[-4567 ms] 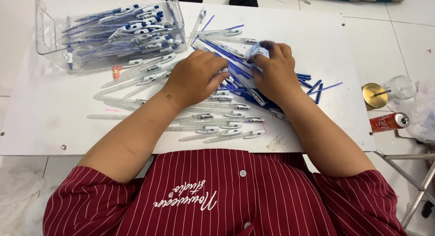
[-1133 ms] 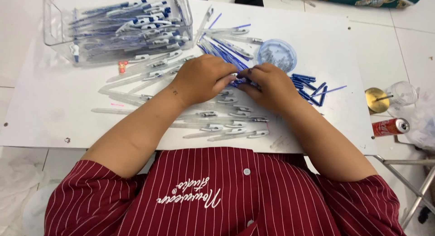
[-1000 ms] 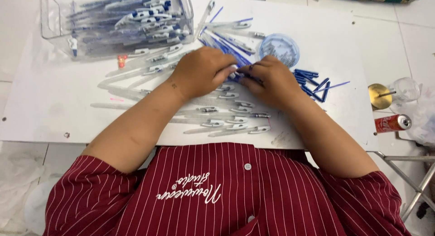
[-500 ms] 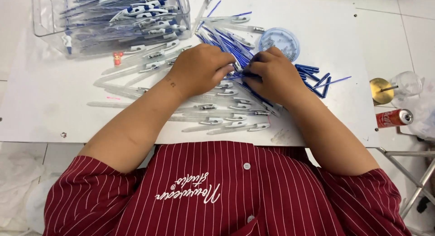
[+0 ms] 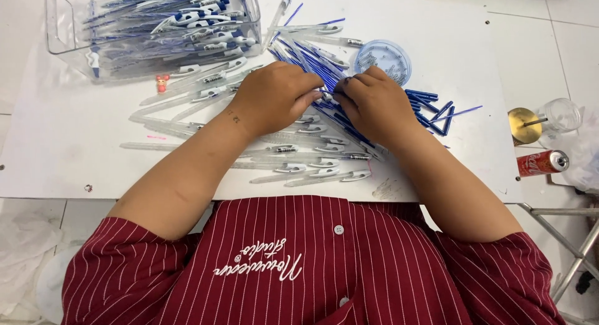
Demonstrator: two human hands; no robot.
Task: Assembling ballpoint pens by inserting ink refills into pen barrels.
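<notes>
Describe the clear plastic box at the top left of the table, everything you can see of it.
The clear plastic box is a see-through, rectangular, open-topped bin with rounded corners and thin walls. It sits at the table's far left corner, partly cut off by the picture's top edge. Assembled pens with clear barrels and blue-and-white parts fill it, lying roughly lengthwise. Loose clear pen barrels lie against its near side. Neither hand touches it.

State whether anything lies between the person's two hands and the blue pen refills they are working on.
Nothing visible does: the left hand and right hand rest directly on the blue refills.
</notes>
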